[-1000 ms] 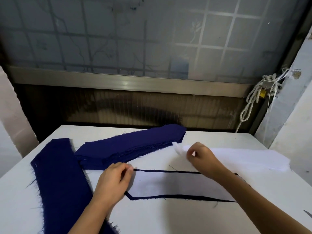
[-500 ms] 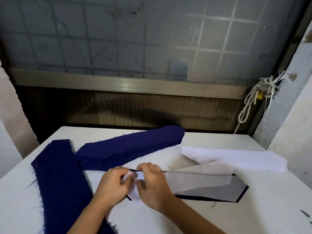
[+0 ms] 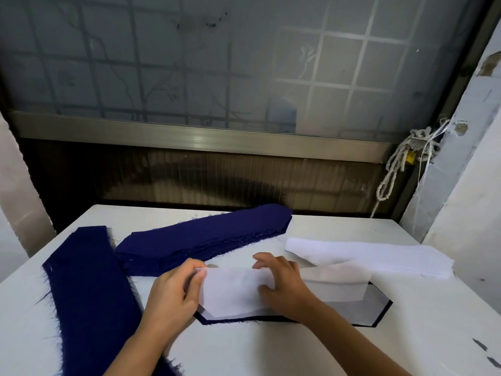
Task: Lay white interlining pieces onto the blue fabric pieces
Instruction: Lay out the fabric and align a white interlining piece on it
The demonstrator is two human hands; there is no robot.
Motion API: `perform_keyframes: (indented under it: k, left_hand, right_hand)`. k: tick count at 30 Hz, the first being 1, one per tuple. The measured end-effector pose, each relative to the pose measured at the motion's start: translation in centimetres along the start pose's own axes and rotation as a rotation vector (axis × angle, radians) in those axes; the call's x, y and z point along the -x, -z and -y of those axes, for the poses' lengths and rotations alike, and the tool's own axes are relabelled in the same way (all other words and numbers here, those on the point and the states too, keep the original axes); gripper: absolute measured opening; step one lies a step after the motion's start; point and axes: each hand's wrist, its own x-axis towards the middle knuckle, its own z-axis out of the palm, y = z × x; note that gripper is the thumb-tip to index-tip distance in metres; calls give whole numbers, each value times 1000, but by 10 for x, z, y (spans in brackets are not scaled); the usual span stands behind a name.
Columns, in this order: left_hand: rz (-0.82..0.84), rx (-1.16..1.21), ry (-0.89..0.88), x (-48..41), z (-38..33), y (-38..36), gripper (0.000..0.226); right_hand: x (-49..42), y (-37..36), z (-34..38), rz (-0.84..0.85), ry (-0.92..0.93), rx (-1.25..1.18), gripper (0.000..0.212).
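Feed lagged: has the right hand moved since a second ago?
Yes. The right hand came from the stack of white interlining leftward, onto the sheer white interlining piece the left hand grips.

**Materials / finish**

Blue fabric stack (image 3: 206, 240) was matt woven cloth with frayed, fuzzy edges. Interlining piece (image 3: 233, 291) looked thin, semi-sheer, matt white. Desk (image 3: 298, 348) was smooth white with a slight sheen. Window rail (image 3: 206, 139) was brushed metal, glossy. Rope (image 3: 393, 169) looked rough and twisted.

Navy blue fabric stack (image 3: 206, 240) and strip (image 3: 89, 289), white interlining pieces (image 3: 368, 257), white table (image 3: 406, 346), grid-patterned grey window (image 3: 217, 63)
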Motion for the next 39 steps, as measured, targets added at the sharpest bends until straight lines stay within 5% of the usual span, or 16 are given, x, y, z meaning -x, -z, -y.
perform_keyframes:
  k: [11, 22, 28, 32, 39]
  left_hand:
    - [-75, 79, 120, -1, 2, -1, 12]
    - [-91, 154, 268, -5, 8, -6, 14]
    - [-139, 172, 316, -7, 5, -4, 13]
    - [-131, 138, 338, -7, 4, -3, 11]
    - [63, -210, 332, -6, 7, -6, 21]
  right_hand:
    - [8, 22, -22, -55, -29, 192, 45]
    - [89, 70, -124, -596, -219, 488, 28]
    - [94, 75, -120, -801, -434, 218, 25]
    - [98, 73, -113, -782, -492, 44, 28]
    - [97, 70, -123, -529, -577, 241, 25]
